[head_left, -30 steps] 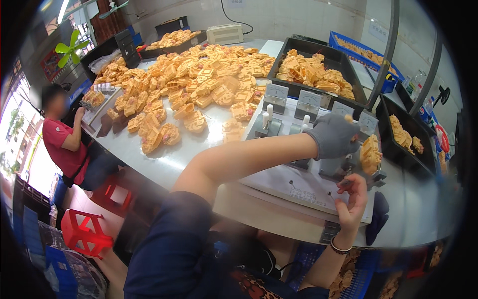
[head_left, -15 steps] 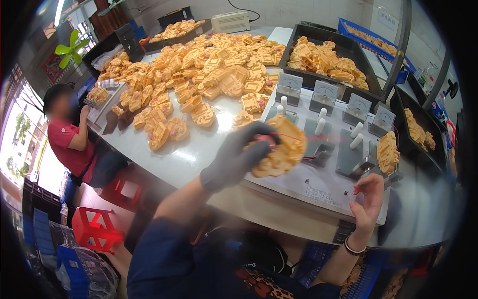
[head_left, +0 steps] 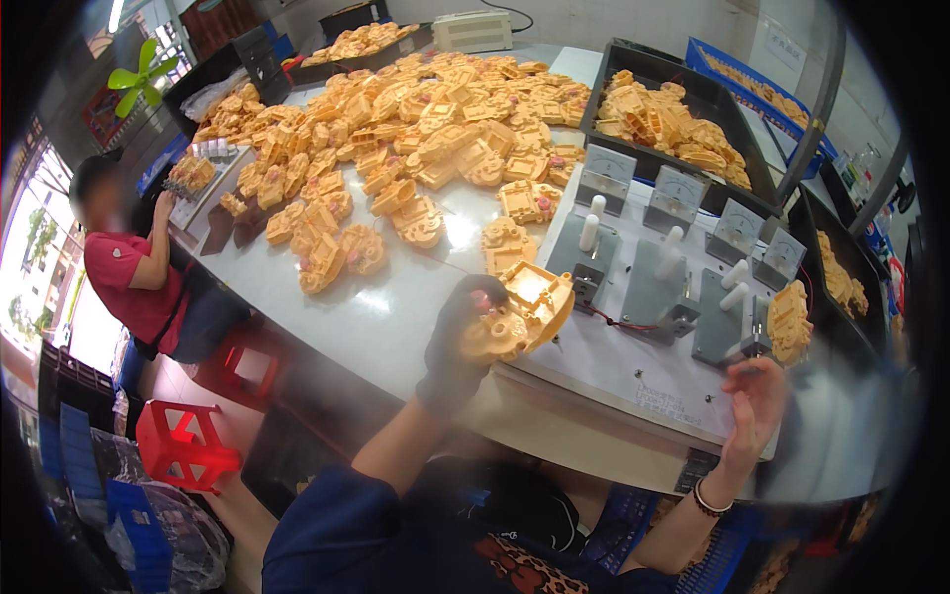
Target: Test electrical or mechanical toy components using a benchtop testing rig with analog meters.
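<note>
My left hand point(head_left: 460, 342), in a dark grey glove, is closed round a yellow-orange plastic housing point(head_left: 529, 307) with moulded hollows and a reddish piece by the fingers. It is held above the left front corner of a white test board point(head_left: 633, 381). A similar housing point(head_left: 789, 322) stands upright at the board's right end, beside a metal block point(head_left: 756, 327). Just in front of that block is my bare right hand point(head_left: 757, 401), fingers curled but apart, with nothing seen in it. Whether its fingertips touch the block I cannot tell.
Dial meters point(head_left: 678, 195) and white-knobbed grey clamps point(head_left: 658, 277) stand on the board. A large heap of housings point(head_left: 426, 129) covers the table's far side. Black trays point(head_left: 757, 188) hold more. A person in a red shirt point(head_left: 129, 267) sits at left near a red stool point(head_left: 183, 445).
My left hand has drawn left with the housing and turned it, so its hollow side shows. My right hand stays by the metal block, fingers slightly more curled. The whole view has shifted slightly.
</note>
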### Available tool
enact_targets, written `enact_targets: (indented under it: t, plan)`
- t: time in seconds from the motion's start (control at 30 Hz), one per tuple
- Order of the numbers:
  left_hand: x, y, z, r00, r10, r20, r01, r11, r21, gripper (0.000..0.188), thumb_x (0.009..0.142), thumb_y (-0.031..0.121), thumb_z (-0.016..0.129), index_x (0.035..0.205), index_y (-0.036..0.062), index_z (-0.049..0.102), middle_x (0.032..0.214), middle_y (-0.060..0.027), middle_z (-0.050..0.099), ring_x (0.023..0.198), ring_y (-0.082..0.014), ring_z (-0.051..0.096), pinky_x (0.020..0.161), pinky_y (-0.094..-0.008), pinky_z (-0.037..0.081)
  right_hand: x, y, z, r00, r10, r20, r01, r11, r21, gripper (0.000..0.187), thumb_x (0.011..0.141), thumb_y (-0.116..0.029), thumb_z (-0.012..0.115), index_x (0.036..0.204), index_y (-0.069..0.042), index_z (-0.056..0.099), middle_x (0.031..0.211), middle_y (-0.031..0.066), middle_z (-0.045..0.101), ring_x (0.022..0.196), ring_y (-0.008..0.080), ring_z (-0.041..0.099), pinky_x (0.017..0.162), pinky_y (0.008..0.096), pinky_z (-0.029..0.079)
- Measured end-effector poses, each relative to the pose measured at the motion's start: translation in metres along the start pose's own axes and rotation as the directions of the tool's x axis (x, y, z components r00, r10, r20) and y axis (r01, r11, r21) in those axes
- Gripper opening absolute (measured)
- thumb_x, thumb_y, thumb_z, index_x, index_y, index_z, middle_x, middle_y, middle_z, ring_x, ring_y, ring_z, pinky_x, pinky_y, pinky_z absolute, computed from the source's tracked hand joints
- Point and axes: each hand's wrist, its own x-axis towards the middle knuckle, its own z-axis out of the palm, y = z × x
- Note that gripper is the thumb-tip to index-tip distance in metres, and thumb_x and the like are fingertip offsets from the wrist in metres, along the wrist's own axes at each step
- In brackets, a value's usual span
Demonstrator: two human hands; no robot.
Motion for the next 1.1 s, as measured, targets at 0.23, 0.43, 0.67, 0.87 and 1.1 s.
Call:
enact_targets:
  t: [0.23,0.43,0.67,0.87,1.1]
  plan:
    - [0.001,0.016,0.003,0.879,-0.475,0.044,0.446,0.786,-0.429,0.028,0.099,0.027,0.048,0.102,0.0001,0.055,0.107,-0.0094,0.051,0.098,-0.0180,0.050,0.089,-0.0313,0.042,-0.006,0.008,-0.008,0.998,-0.054,-0.019,0.054,0.998,-0.043,0.043,0.075,-0.013,0.064,0.113,0.002,0.052,0.100,0.0094,0.056,0.086,0.0151,0.054,0.073,0.0250,0.043]
    - [0.007,0.017,0.003,0.945,-0.326,0.021,0.323,0.923,-0.211,0.029,0.100,0.025,0.038,0.095,-0.0007,0.051,0.099,-0.0099,0.049,0.093,-0.0179,0.049,0.087,-0.0298,0.040,-0.006,0.006,-0.005,0.998,-0.061,-0.026,0.060,0.998,-0.032,0.043,0.073,-0.009,0.063,0.112,0.002,0.051,0.099,0.0093,0.055,0.087,0.0156,0.054,0.072,0.0247,0.042]
    - [0.001,0.011,0.001,0.981,-0.191,0.038,0.194,0.973,-0.123,0.022,0.102,0.021,0.041,0.097,0.0006,0.048,0.101,-0.0089,0.048,0.094,-0.0166,0.046,0.088,-0.0311,0.039,-0.005,0.003,-0.004,0.997,-0.074,0.008,0.075,0.996,-0.045,0.041,0.073,-0.005,0.062,0.111,0.002,0.052,0.101,0.0100,0.055,0.089,0.0171,0.055,0.073,0.0256,0.043]
    - [-0.003,0.005,-0.003,0.995,-0.083,0.047,0.075,0.986,0.150,0.019,0.095,0.017,0.047,0.093,-0.0019,0.049,0.103,-0.0146,0.053,0.094,-0.0230,0.052,0.081,-0.0325,0.044,-0.004,0.003,-0.002,0.996,-0.084,0.021,0.084,0.996,-0.038,0.039,0.071,-0.001,0.059,0.110,0.001,0.053,0.100,0.0101,0.055,0.088,0.0173,0.055,0.071,0.0260,0.042]
    - [-0.006,-0.001,-0.002,0.999,-0.038,0.024,0.036,0.994,0.099,0.018,0.087,0.011,0.059,0.097,-0.0009,0.049,0.103,-0.0168,0.053,0.090,-0.0253,0.053,0.079,-0.0343,0.045,-0.004,0.001,-0.001,0.997,-0.080,0.001,0.080,0.995,-0.062,0.039,0.071,0.000,0.058,0.110,0.001,0.053,0.099,0.0103,0.055,0.088,0.0169,0.054,0.071,0.0258,0.042]
